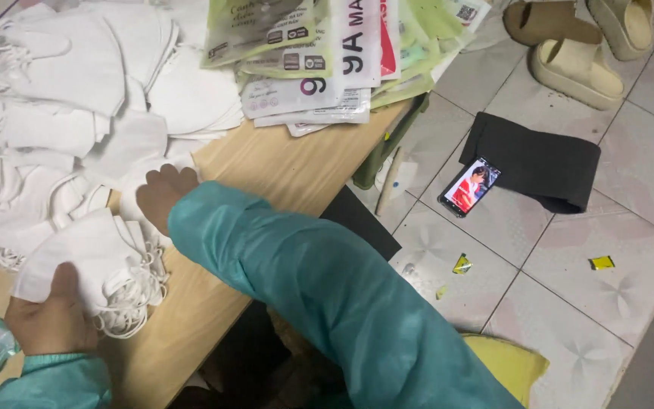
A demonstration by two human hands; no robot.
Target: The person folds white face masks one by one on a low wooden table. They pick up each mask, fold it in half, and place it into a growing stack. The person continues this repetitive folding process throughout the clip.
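The left hand point(51, 314) pinches a small stack of masks point(88, 261), soft and light, best held by the edges. The right hand point(164, 193) rests on the bench point(281, 163), fingers maybe curled.

Light wood table point(281, 163) ran diagonally from lower left toward top centre of the frame. Loose white face masks point(77, 98) covered its upper-left part; a stack of flat printed packets point(327, 53) sat at its top end, overhanging the edge. Tiled floor point(569, 250) filled the right side, carrying a phone point(469, 186) with lit screen, a folded black cloth point(539, 159), beige slippers point(577, 68) upper right, and small yellow scraps point(601, 263).
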